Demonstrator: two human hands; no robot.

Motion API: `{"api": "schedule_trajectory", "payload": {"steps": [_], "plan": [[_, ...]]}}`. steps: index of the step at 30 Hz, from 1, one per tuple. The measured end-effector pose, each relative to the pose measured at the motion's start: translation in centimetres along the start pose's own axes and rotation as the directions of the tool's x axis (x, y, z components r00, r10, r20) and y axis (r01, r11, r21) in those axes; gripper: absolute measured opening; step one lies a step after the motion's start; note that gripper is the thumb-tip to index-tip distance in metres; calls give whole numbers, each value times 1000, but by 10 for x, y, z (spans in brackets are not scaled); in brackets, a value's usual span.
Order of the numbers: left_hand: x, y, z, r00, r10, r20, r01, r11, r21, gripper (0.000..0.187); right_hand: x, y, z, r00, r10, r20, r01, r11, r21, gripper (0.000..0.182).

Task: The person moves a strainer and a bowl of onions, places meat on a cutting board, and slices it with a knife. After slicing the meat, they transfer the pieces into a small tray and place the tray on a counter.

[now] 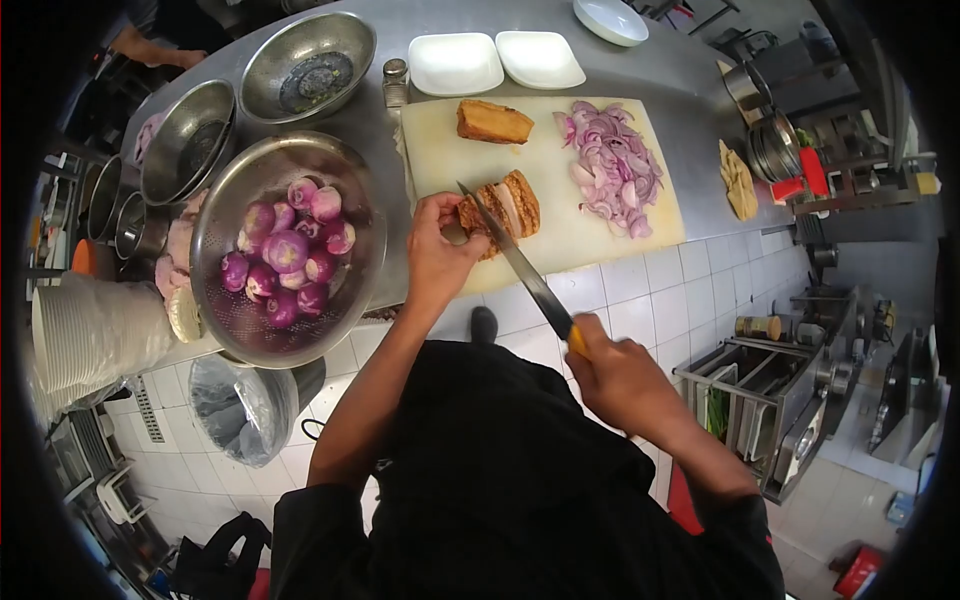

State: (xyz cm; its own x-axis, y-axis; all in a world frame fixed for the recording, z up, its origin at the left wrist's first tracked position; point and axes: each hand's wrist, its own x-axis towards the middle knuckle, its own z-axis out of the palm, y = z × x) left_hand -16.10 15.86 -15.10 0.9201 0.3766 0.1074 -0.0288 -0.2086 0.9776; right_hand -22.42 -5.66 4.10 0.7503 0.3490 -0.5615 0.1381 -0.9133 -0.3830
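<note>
My right hand (622, 372) is closed round the yellow handle of a long knife (532, 280). The blade points up and left, its tip end over a partly sliced piece of browned meat (505, 207) on the white cutting board (545, 165). Around the left end of that meat curl the fingers of my left hand (443, 250), holding it against the board. A second, uncut block of meat (495, 121) lies farther back on the board. Sliced purple onion (612, 168) is heaped on the board's right side.
A perforated metal bowl (209, 270) of peeled onions stands left of the board, metal bowls (308, 68) behind it. White dishes (456, 65) and a glass shaker (396, 82) sit beyond the board. A folded cloth (738, 180) lies right. Another person's arm (155, 48) shows at the upper left.
</note>
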Motion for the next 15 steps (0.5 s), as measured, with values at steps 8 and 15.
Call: {"api": "schedule_trajectory", "payload": {"steps": [8,15], "plan": [[1,-3,-1,1000,7,7,-6,1000,-11,52,67,24,68,943,-194,-269,191,981,-38,33],[2,-11,1,1000,0,-9,-1,998,-67,53,25,22,48,979,-107,-172,118,991,55,36]]}}
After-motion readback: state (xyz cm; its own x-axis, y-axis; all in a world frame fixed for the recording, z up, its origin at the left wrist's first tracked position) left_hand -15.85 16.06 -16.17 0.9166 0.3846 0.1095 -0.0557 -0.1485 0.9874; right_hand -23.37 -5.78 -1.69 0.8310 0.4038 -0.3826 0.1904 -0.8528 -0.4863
